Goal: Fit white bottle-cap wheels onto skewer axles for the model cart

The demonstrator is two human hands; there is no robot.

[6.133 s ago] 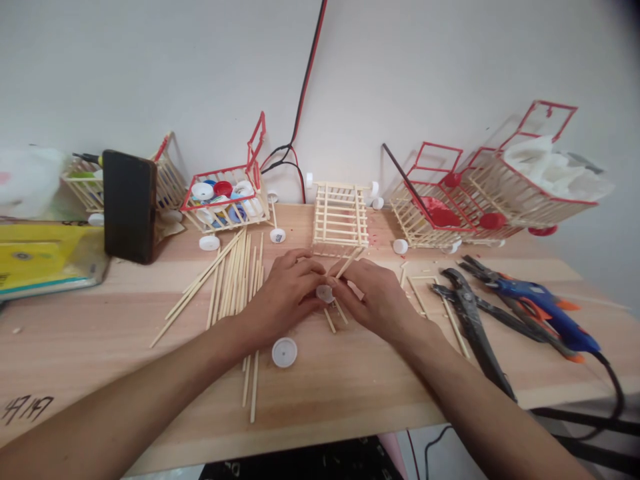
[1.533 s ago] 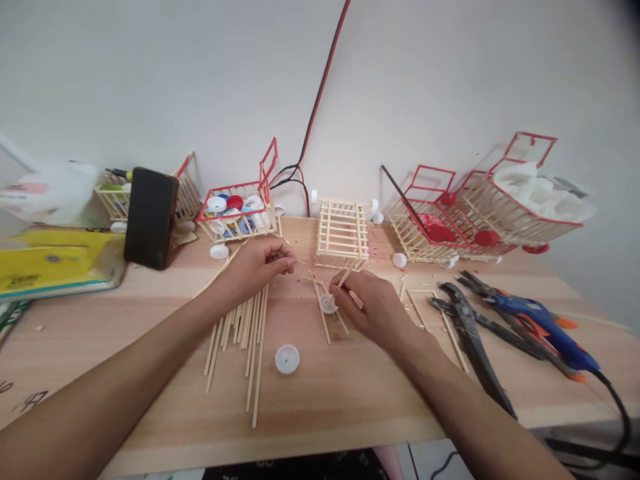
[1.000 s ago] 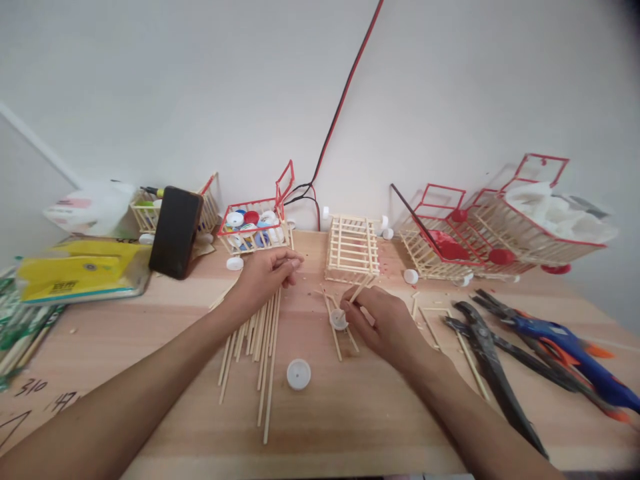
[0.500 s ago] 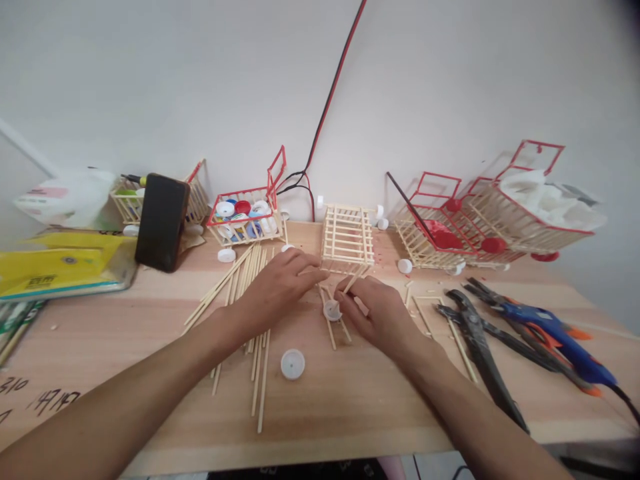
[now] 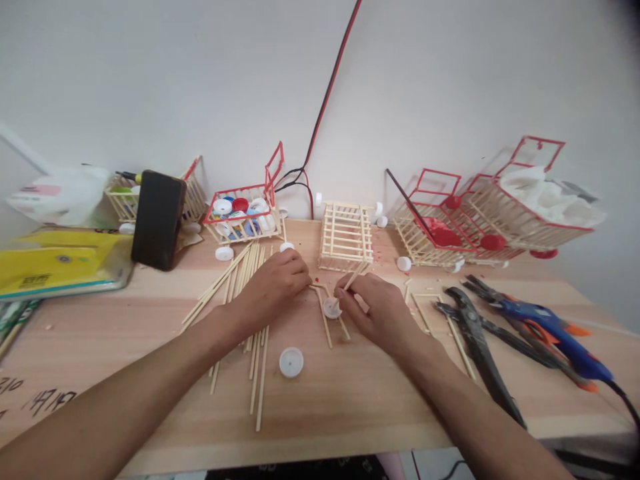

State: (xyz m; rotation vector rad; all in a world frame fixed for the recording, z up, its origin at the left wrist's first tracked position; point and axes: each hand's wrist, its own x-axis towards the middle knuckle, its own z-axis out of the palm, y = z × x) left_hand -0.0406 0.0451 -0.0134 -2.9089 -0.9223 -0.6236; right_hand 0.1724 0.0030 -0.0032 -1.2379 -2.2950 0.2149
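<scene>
Right hand pinching thin wooden stick into round white cap, left hand curled, contents hidden

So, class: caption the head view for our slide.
Right hand pins a stick into a white cap; left hand rests on loose sticks.

One head camera looks forward and down, close over the tabletop, toward the far wall; edges seem warped.
</scene>
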